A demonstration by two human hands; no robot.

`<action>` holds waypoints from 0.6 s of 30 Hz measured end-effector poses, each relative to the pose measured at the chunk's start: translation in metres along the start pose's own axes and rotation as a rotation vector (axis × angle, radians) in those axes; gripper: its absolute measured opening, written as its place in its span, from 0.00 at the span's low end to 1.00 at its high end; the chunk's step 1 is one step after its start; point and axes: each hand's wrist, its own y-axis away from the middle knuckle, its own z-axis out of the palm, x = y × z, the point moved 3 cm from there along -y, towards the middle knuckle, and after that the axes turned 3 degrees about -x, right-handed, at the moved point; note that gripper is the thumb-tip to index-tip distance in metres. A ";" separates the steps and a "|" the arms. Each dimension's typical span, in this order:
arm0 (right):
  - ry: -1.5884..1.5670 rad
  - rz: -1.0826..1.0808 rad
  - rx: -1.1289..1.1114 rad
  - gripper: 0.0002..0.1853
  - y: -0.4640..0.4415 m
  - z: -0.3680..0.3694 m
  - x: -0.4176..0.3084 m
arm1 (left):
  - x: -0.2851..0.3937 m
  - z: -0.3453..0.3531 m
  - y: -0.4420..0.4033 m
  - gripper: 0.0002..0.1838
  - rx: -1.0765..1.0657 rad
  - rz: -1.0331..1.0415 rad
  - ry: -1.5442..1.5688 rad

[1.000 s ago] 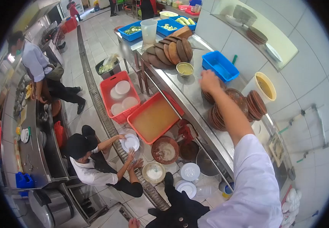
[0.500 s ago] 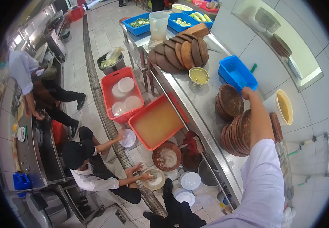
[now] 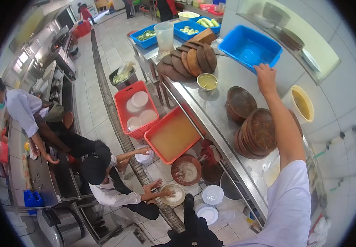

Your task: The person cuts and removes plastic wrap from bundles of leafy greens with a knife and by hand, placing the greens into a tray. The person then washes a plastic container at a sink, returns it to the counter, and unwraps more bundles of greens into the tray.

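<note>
My right hand [image 3: 266, 78] has its fingers closed over the near rim of an empty blue plastic tray [image 3: 244, 43], which is tilted up at the far end of the steel table [image 3: 223, 74]. Below my forearm stand stacks of dark stone mortar plates [image 3: 262, 131] and a shorter stack [image 3: 241, 103], with red and orange bits on some. A cream bucket [image 3: 303, 105] of yellowish liquid is beside my arm. Left of the tray, a metal bowl [image 3: 207, 82] holds yellow-green liquid. My left hand is out of view.
Overlapping brown plates [image 3: 186, 61], a clear pitcher [image 3: 164, 35] and blue trays of cut vegetables [image 3: 188, 31] stand farther along. On the floor are red tubs [image 3: 174, 136] and a crouching co-worker [image 3: 112, 185] washing dishes. Another co-worker [image 3: 25, 109] stands at the left counter.
The blue tray has been lifted and shifted away and left along the table, with my right hand on its rim. The crouching co-worker's hands have moved slightly.
</note>
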 end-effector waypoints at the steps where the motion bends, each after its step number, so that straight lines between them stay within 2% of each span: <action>1: 0.016 -0.042 0.027 0.19 0.001 -0.032 -0.004 | -0.006 -0.003 0.000 0.12 -0.010 0.013 -0.020; 7: -0.128 -0.073 0.152 0.16 0.056 -0.246 -0.058 | -0.089 -0.047 -0.021 0.10 -0.107 0.185 -0.249; 9: -0.211 -0.084 0.196 0.13 0.102 -0.323 -0.078 | -0.136 -0.072 -0.037 0.10 -0.168 0.363 -0.508; 12: -0.331 -0.079 0.139 0.11 0.200 -0.436 -0.103 | -0.186 -0.115 -0.057 0.10 -0.273 0.618 -0.819; 14: -0.384 -0.064 0.021 0.11 0.277 -0.506 -0.113 | -0.207 -0.118 -0.065 0.20 -0.262 0.501 -0.242; 15: -0.410 -0.043 -0.049 0.11 0.319 -0.540 -0.115 | -0.222 -0.120 -0.071 0.20 -0.280 0.383 -0.099; 18: -0.414 0.129 -0.272 0.14 0.445 -0.623 -0.097 | -0.243 -0.113 -0.046 0.20 -0.156 0.041 0.274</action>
